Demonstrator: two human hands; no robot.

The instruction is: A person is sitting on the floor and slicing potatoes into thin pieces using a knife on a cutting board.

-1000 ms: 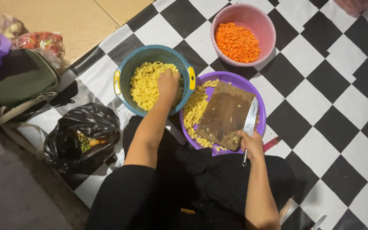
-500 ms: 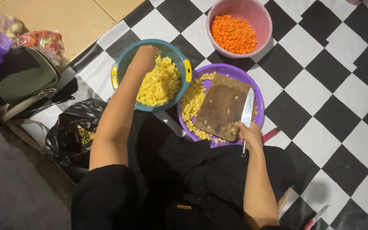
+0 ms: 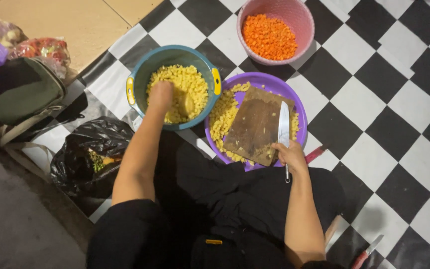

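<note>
My left hand is down in a teal bowl full of diced yellow pieces, fingers closed around a larger yellow chunk. My right hand grips the handle of a cleaver, whose blade lies flat on a brown wooden cutting board. The board rests across a purple basin that holds more yellow diced pieces around it.
A pink basket of diced carrot stands at the back. A black plastic bag with scraps lies at my left, near a dark green bag and bags of produce. Another knife lies at bottom right on the checkered mat.
My left hand moved from the bowl's right rim into its left side among the yellow pieces. The right hand stays on the cleaver at the board.
</note>
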